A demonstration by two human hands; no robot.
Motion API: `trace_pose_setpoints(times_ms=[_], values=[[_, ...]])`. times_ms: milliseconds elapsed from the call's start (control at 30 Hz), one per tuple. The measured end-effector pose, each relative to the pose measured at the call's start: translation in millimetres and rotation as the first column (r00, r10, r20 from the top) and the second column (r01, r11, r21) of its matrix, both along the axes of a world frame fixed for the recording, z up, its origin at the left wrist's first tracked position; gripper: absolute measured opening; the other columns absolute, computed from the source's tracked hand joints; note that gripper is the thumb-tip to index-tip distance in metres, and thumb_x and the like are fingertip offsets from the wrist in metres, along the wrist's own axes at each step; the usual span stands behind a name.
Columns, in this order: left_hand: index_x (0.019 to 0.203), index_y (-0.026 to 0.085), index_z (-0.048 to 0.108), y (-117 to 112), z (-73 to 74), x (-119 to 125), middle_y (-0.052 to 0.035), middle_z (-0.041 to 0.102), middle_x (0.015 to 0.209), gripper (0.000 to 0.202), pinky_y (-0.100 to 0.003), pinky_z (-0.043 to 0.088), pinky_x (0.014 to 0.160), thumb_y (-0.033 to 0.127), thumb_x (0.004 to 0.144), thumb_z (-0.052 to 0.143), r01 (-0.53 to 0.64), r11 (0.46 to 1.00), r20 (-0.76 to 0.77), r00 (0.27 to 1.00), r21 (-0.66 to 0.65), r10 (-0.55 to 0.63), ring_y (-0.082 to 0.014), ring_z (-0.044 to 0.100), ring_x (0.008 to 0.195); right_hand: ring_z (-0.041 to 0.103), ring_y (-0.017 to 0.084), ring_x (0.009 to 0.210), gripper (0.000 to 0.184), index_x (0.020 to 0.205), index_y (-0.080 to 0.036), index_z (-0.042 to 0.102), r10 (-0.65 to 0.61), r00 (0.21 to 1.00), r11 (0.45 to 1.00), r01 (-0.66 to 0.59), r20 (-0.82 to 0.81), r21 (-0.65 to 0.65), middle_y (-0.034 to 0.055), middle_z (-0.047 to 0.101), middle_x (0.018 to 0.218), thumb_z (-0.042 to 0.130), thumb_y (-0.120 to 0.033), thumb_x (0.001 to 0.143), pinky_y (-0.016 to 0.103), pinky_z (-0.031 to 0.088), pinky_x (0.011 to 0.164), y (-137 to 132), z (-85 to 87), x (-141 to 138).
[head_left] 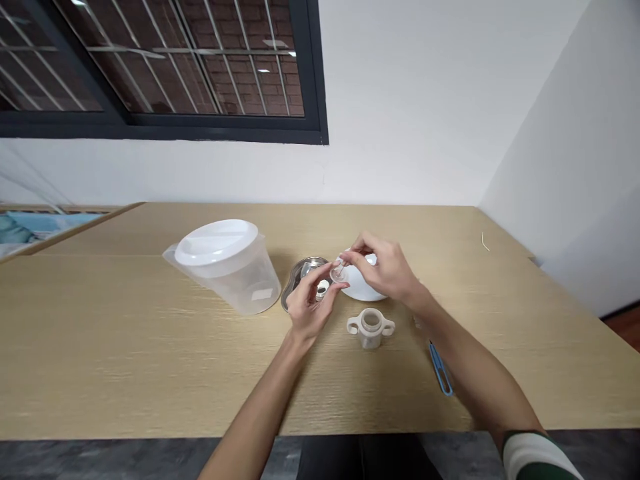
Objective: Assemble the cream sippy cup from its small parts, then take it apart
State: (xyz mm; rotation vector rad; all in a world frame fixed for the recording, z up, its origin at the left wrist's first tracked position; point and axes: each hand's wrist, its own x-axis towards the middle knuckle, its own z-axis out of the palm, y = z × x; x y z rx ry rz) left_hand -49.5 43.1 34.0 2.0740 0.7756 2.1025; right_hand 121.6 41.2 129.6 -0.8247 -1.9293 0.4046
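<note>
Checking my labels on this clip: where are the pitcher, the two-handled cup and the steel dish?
Pitcher (216, 241): head view, on its white lid.
Two-handled cup (371, 341): head view, on its body.
Steel dish (287, 291): head view, on its left rim.

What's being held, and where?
The right hand pinches a small clear piece at its edge with its fingertips. Whether the left hand holds it too, I cannot tell.
</note>
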Motion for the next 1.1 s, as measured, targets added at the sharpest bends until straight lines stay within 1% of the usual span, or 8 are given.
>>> trace_pose_setpoints(times_ms=[167,333,433,533,600,733,867,1100], values=[[0.133,0.023,0.06,3,3.1,-5,-0.0085,0.07,0.119,0.047,-0.037,0.063,0.09,0.018,0.09,0.076,-0.023,0.999,-0.006,1.0,-0.022,0.023,-0.0221,0.07,0.104,0.059,0.015,0.07,0.021,0.079,-0.021,0.056,0.022,0.997,0.984,-0.036,0.078,0.175,0.0013,0.067,0.076,0.055,-0.029,0.098,0.028,0.045,0.069,1,-2.9,-8],[0.121,0.02,0.067,11,10.7,-15,-0.0085,0.073,0.109,0.035,-0.037,0.062,0.086,0.019,0.088,0.078,-0.124,0.991,-0.155,0.979,0.048,0.13,-0.0221,0.071,0.096,0.065,0.015,0.071,0.017,0.082,-0.021,0.059,-0.01,0.988,0.983,0.037,-0.151,0.178,0.001,0.068,0.077,0.063,-0.031,0.096,0.029,0.051,0.067,-4,22.7,16],[0.11,0.018,0.071,18,10.9,-23,-0.0081,0.074,0.101,0.025,-0.034,0.061,0.08,0.023,0.088,0.079,-0.21,0.977,-0.161,0.964,0.025,0.211,-0.02,0.071,0.088,0.068,0.016,0.071,0.018,0.085,-0.023,0.055,-0.124,0.906,0.947,0.23,-0.405,0.225,-0.0003,0.064,0.075,0.064,-0.034,0.096,0.03,0.054,0.063,-16,49.4,45],[0.109,0.017,0.072,25,8.8,-30,-0.0082,0.073,0.101,0.027,-0.032,0.061,0.076,0.028,0.086,0.081,-0.176,0.977,-0.051,0.984,-0.123,0.171,-0.0188,0.07,0.085,0.071,0.02,0.079,0.02,0.084,-0.024,0.051,-0.183,0.751,0.823,0.47,-0.634,0.319,0.0004,0.06,0.079,0.068,-0.031,0.094,0.032,0.055,0.06,-24,70.8,74],[0.112,0.017,0.071,28,8.3,-32,-0.0087,0.073,0.104,0.032,-0.032,0.062,0.078,0.029,0.084,0.082,-0.127,0.979,0.034,0.99,-0.16,0.134,-0.0197,0.071,0.089,0.071,0.019,0.078,0.021,0.084,-0.025,0.05,-0.216,0.766,0.844,0.459,-0.606,0.279,0.001,0.062,0.078,0.068,-0.032,0.093,0.031,0.055,0.06,-20,72.9,88],[0.115,0.018,0.069,28,10.4,-30,-0.0095,0.072,0.109,0.036,-0.034,0.061,0.083,0.029,0.084,0.083,-0.115,0.984,0.072,0.99,-0.133,0.125,-0.0212,0.071,0.094,0.066,0.014,0.062,0.027,0.081,-0.022,0.049,-0.282,0.908,0.959,0.254,-0.311,-0.129,0.0011,0.068,0.072,0.073,-0.033,0.089,0.026,0.053,0.056,20,41.2,94],[0.115,0.019,0.069,26,11.0,-26,-0.0096,0.072,0.109,0.035,-0.033,0.062,0.08,0.03,0.085,0.082,-0.152,0.981,0.04,0.987,-0.119,0.158,-0.021,0.071,0.093,0.065,0.012,0.059,0.02,0.08,-0.02,0.051,-0.294,0.948,0.878,0.216,-0.124,-0.428,0.0003,0.067,0.065,0.068,-0.02,0.088,0.022,0.05,0.058,73,-13.4,86],[0.117,0.02,0.068,26,4.0,-22,-0.0087,0.071,0.11,0.035,-0.032,0.061,0.077,0.03,0.087,0.08,-0.15,0.986,-0.089,0.986,-0.078,0.143,-0.0196,0.07,0.09,0.067,0.017,0.075,0.01,0.082,-0.019,0.057,-0.443,0.874,0.756,0.484,0.201,-0.439,0.0018,0.07,0.073,0.066,-0.015,0.083,0.028,0.051,0.077,104,-61.1,86]])
